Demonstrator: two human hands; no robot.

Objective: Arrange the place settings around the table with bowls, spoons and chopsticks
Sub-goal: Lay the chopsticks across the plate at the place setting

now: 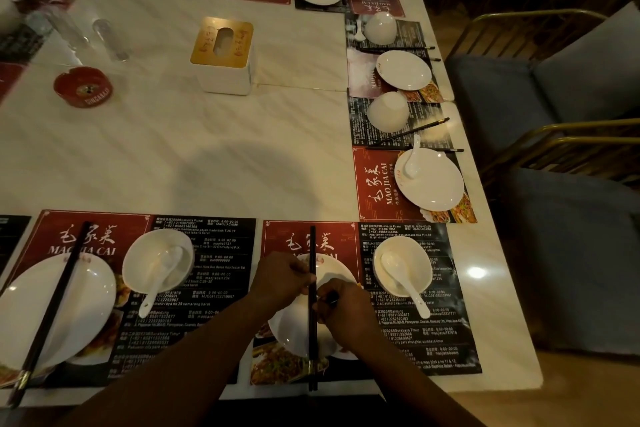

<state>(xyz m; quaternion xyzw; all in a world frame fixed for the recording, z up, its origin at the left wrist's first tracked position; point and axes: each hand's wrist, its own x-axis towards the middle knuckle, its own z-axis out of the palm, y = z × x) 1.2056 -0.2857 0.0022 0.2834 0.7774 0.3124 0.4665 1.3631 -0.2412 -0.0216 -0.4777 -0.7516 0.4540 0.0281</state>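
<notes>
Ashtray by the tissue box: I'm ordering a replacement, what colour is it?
The ashtray is red with gold lettering, clearest in the head view.

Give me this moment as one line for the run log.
step: setting chopsticks | left hand: pinches chopsticks | right hand: pinches chopsticks | chopsticks: across plate | bowl: right of plate, spoon inside

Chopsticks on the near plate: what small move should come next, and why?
Probably release them: both the left hand and right hand pinch the chopsticks, which already lie straight across the plate, with the spoon in the bowl beside it.
</notes>
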